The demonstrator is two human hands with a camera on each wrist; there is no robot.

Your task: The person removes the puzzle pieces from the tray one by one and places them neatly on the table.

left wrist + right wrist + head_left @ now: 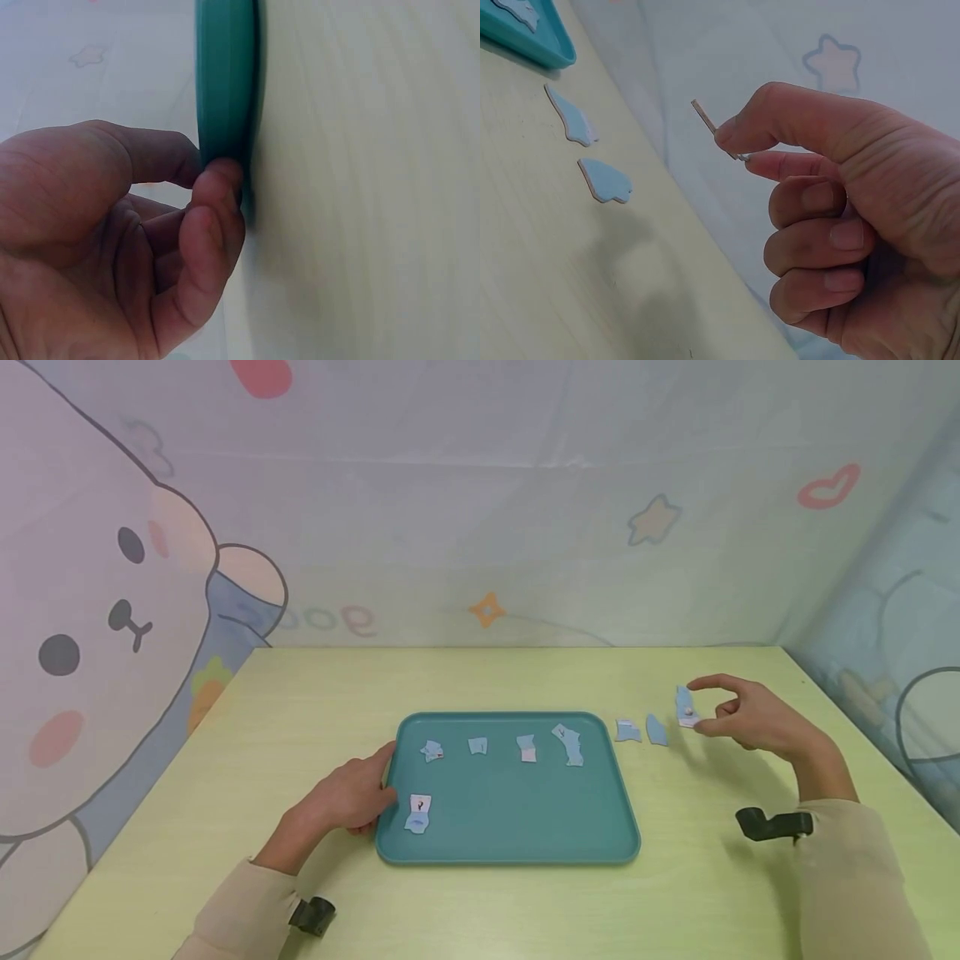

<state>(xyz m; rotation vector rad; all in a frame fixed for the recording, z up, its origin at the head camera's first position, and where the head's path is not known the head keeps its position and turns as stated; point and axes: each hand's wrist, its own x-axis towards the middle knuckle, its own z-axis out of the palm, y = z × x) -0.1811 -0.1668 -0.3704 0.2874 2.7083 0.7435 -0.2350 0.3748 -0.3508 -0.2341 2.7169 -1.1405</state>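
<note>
My left hand (348, 795) holds the left rim of a green tray (510, 853), with thumb and fingers on its edge (225, 82) in the left wrist view. Several thin light-blue puzzle pieces lie apart on the tray, among them one with a pink part (527, 749) and one at lower left (418, 815). To the right of the tray, my right hand (768, 718) pinches another blue puzzle piece (684, 703) between thumb and index finger. The right wrist view shows this piece (705, 116) edge-on, raised above the table, the other fingers curled in.
Two loose blue puzzle pieces, one (627, 731) beside the tray and one (656, 730) nearer my right hand, lie on the pale yellow table (510, 910). A printed cloth (450, 527) hangs behind the table's back edge. Black straps sit on both sleeves.
</note>
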